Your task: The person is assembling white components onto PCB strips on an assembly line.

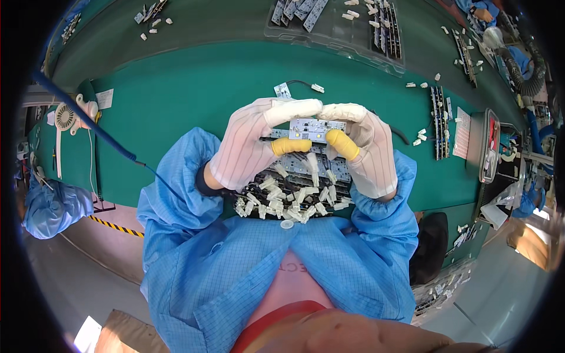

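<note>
Both gloved hands hold one small white LED circuit board [301, 132] between them, raised over the bench. My left hand [250, 135] pinches its left end, a yellow cot covering the thumb. On the right end, my right hand [368, 147] grips with its thumb, also in a yellow cot, and its fingers. Below the hands lies a pile of similar boards [300, 167], partly covered by them. White plug connectors [282, 203] on dark wires spill from that pile toward my body. Just beyond my fingers, a single board [282, 90] with a wired connector rests on the green mat.
A clear plastic tray [347, 50] of boards stands at the far side. More board strips [439, 123] and loose connectors lie to the right, near a clear-sided box [489, 147]. At left are a small white fan [67, 117] and a blue coiled cord [88, 117]. Other people's blue sleeves show at both sides.
</note>
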